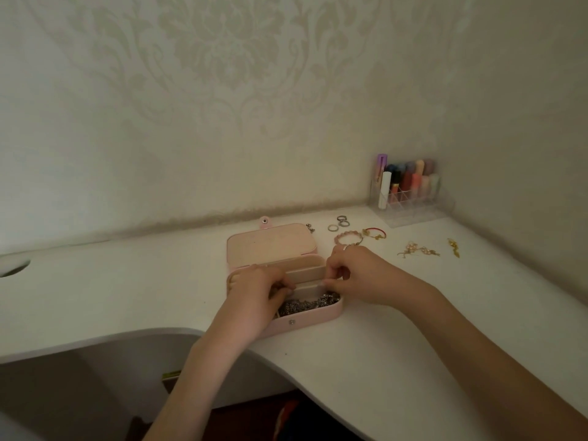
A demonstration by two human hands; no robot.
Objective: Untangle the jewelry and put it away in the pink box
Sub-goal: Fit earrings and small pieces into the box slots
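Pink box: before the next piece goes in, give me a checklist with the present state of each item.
1. Pink box lid open: ok.
2. Silver chain inside the front compartment: ok.
3. Chain fully untangled: cannot tell.
4. Left hand and right hand free for the next piece: not ok, both busy at the box.
5. Rings, bead bracelet and gold pieces put away: not ok, on the desk.
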